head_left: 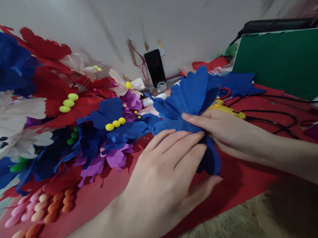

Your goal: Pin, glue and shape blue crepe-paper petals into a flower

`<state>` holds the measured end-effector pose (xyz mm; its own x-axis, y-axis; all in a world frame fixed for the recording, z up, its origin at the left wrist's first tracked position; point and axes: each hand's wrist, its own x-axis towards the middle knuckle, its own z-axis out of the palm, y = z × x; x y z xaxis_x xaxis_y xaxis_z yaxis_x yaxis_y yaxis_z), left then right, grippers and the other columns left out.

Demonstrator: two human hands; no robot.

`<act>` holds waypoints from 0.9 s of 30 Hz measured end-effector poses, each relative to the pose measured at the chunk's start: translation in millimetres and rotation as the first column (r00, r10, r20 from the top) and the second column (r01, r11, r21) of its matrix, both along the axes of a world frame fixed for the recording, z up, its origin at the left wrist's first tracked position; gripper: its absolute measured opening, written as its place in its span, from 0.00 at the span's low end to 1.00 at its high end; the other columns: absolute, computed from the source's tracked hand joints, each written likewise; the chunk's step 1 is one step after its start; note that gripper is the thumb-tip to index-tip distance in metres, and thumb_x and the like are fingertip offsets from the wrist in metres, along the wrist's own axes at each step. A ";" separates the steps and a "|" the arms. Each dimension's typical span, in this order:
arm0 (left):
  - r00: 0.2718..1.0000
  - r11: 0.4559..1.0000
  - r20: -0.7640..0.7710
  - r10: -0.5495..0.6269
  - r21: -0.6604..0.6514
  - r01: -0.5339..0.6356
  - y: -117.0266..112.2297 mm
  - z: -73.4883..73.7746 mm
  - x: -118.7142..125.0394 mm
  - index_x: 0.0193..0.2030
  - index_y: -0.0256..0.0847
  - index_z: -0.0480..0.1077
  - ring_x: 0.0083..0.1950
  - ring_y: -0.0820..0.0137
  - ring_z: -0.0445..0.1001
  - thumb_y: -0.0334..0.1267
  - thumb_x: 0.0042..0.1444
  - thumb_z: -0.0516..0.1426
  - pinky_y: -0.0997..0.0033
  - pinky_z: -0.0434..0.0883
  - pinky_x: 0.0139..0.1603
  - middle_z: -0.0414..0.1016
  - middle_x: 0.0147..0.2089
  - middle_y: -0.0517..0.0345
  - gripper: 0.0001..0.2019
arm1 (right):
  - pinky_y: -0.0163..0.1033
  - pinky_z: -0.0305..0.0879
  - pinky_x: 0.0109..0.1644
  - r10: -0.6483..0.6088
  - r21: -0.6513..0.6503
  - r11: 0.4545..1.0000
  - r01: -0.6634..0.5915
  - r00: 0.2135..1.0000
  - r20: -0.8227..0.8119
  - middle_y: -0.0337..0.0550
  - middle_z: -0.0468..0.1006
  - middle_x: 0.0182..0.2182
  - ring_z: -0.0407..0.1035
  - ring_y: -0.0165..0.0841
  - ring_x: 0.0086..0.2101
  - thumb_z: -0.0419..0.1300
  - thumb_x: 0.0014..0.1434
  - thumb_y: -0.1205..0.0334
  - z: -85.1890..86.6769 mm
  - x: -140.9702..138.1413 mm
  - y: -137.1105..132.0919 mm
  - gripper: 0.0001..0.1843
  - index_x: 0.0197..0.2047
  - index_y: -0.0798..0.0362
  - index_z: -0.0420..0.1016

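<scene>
A blue crepe-paper flower (189, 96) lies on the red cloth (239, 178) in the middle. Its petals fan upward. My left hand (164, 179) rests over the flower's lower part, fingers together and pressed on the paper, thumb out to the right. My right hand (223, 129) comes in from the right and grips the flower's base between fingers and thumb. Both hands touch the same flower and meet at its base.
A heap of finished paper flowers (68, 116) in red, blue, white and purple fills the left. Orange and pink foam stamens (48, 206) lie at the lower left. A yellow glue gun (227, 109) with black cables, a green board (281, 63) and a black phone (155, 66) stand behind.
</scene>
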<state>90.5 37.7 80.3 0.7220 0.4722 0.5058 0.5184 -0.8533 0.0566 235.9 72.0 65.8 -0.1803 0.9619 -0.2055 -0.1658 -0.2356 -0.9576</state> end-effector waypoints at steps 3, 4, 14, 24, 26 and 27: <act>1.000 1.000 -0.002 0.001 -0.011 -0.001 0.3 -0.6 -1.5 0.39 0.35 0.67 0.47 0.67 0.71 0.38 0.55 0.54 0.67 0.65 0.52 0.74 0.45 0.51 0.09 | 0.23 0.51 0.19 -0.025 0.013 1.000 0.025 0.999 0.022 0.33 0.57 0.16 0.52 0.16 0.18 0.59 0.49 0.61 -0.1 0.5 1.1 0.19 0.18 0.58 0.53; 1.000 1.000 0.001 -0.003 -0.014 0.003 0.3 -0.6 -1.9 0.39 0.35 0.67 0.48 0.68 0.71 0.38 0.55 0.54 0.67 0.65 0.53 0.74 0.45 0.51 0.09 | 0.23 0.51 0.19 -0.033 0.010 0.999 0.033 0.999 0.032 0.33 0.57 0.16 0.52 0.16 0.18 0.59 0.50 0.61 -0.2 0.6 1.5 0.19 0.18 0.58 0.53; 0.999 1.000 0.042 0.009 -0.014 -0.008 0.9 1.4 -3.3 0.38 0.35 0.68 0.45 0.70 0.73 0.33 0.55 0.53 0.72 0.66 0.52 0.76 0.43 0.53 0.06 | 0.24 0.59 0.24 -0.033 -0.041 0.998 0.036 0.996 0.080 0.36 0.66 0.20 0.59 0.18 0.21 0.57 0.52 0.59 1.1 1.6 2.5 0.16 0.19 0.58 0.59; 0.998 0.991 0.054 -0.038 0.131 0.030 0.6 -1.4 -4.1 0.35 0.33 0.69 0.41 0.73 0.74 0.29 0.54 0.54 0.70 0.66 0.53 0.78 0.37 0.57 0.03 | 0.23 0.59 0.23 0.032 -0.044 0.998 -0.039 0.990 -0.137 0.36 0.70 0.18 0.63 0.19 0.18 0.53 0.55 0.65 1.3 1.0 3.3 0.14 0.19 0.58 0.66; 0.998 0.988 0.042 -0.038 0.152 0.031 1.4 -3.6 -4.4 0.35 0.32 0.69 0.40 0.72 0.75 0.29 0.54 0.54 0.67 0.67 0.53 0.78 0.37 0.56 0.04 | 0.24 0.61 0.25 0.016 -0.031 0.999 -0.021 0.988 -0.155 0.37 0.71 0.19 0.64 0.20 0.20 0.54 0.54 0.66 0.1 -0.2 4.1 0.13 0.20 0.59 0.67; 0.999 0.986 0.031 -0.036 0.166 0.030 1.8 -4.9 -4.9 0.36 0.31 0.69 0.41 0.72 0.75 0.28 0.54 0.54 0.66 0.67 0.54 0.78 0.37 0.55 0.04 | 0.25 0.62 0.27 0.011 -0.036 0.999 -0.017 0.988 -0.155 0.38 0.71 0.20 0.64 0.21 0.21 0.54 0.54 0.65 -0.4 -0.6 4.5 0.12 0.20 0.59 0.67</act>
